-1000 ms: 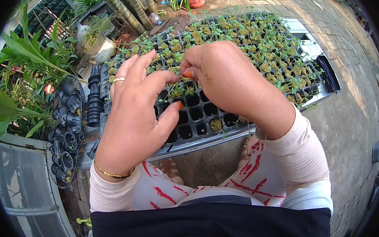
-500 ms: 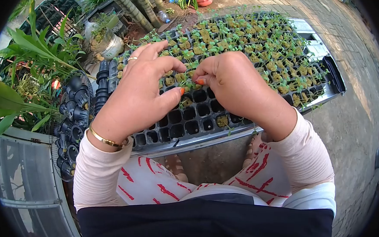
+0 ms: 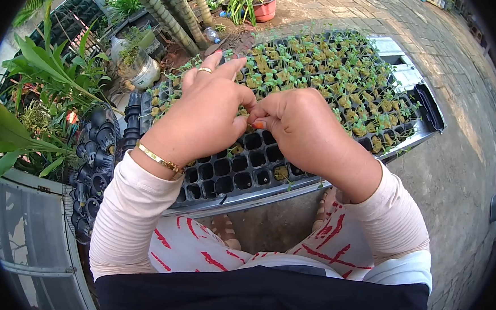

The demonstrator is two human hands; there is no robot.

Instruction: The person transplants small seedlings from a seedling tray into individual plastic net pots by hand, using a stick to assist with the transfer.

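A black seedling tray (image 3: 239,164) holds many small green seedlings (image 3: 287,63) growing in brownish plugs. Several cells along its near side hold no plug, while one near cell has a single plug (image 3: 281,172). Over the middle of the tray, my left hand (image 3: 208,104) brings thumb and index finger together, with its other fingers stretched forward. My right hand (image 3: 304,121) is closed in a pinch just right of it, fingertips meeting the left ones. Whatever is between the fingertips is hidden; a bit of brownish green shows just below them.
Black net pots (image 3: 94,168) are heaped in a mesh basket at the left, beside leafy plants (image 3: 49,66). A plastic jar (image 3: 142,72) and thin trunks (image 3: 160,10) stand behind. A red pot (image 3: 264,9) sits on the paving. The tray rests on a metal frame (image 3: 398,62).
My left hand has moved right and its thumb and index finger have come together beside the right fingertips. My right hand stays pinched over nearly the same cells. The view has shifted slightly.
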